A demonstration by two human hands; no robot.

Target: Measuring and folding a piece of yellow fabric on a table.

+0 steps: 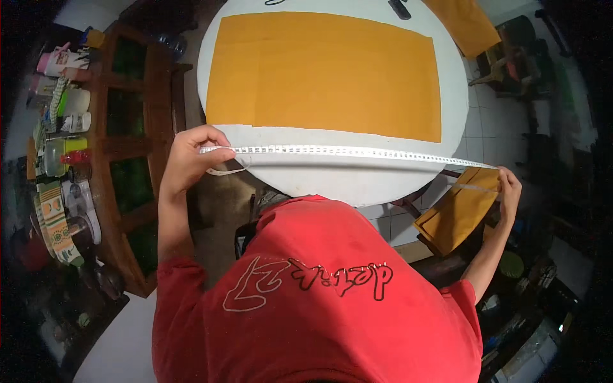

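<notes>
A white tape measure (330, 151) is stretched across the near part of a round white tabletop (335, 184). My left hand (196, 151) pinches it between thumb and fingers at the table's left rim, and a loose loop of tape hangs below that hand. Past the right rim, my right hand (509, 189) grips the other stretch of the tape, with a length of it trailing back to the left. A flat piece of mustard-yellow fabric (330, 76) lies on the table beyond the tape, apart from both hands. Its left part shows a straight vertical edge or fold line.
Folded yellow fabric (459, 210) rests below my right hand. More yellow cloth (464, 24) hangs at the table's far right. A dark object (399, 9) lies near the far rim. At left stands a wooden cabinet (100, 139) with containers on top.
</notes>
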